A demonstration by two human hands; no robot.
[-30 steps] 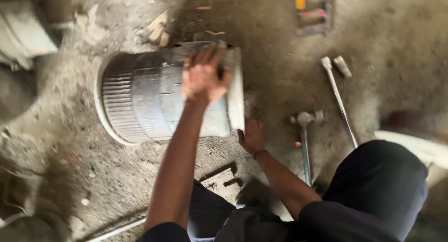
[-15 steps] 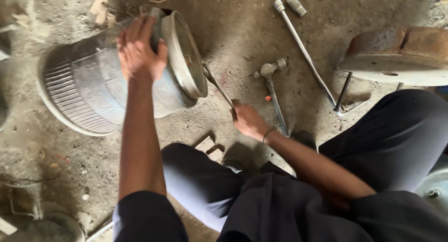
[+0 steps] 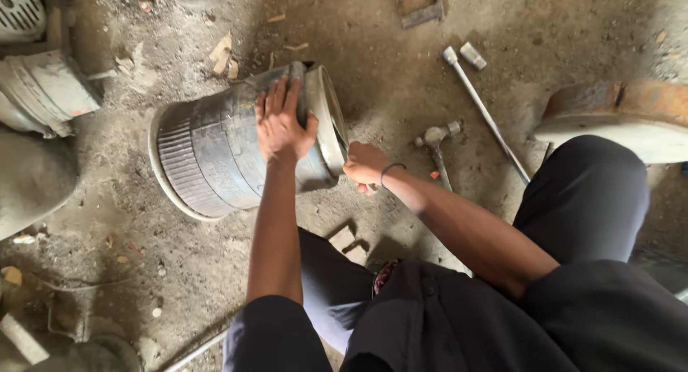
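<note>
My left hand (image 3: 282,125) lies flat and open, fingers spread, on top of the ribbed rubber drum (image 3: 215,153) lying on its side on the dirt floor (image 3: 373,28). Just right of its metal end rim (image 3: 331,121), my right hand (image 3: 365,166) is curled closed; I cannot tell around what. Further right lie a hammer (image 3: 436,146) and a long wrench (image 3: 484,110).
</note>
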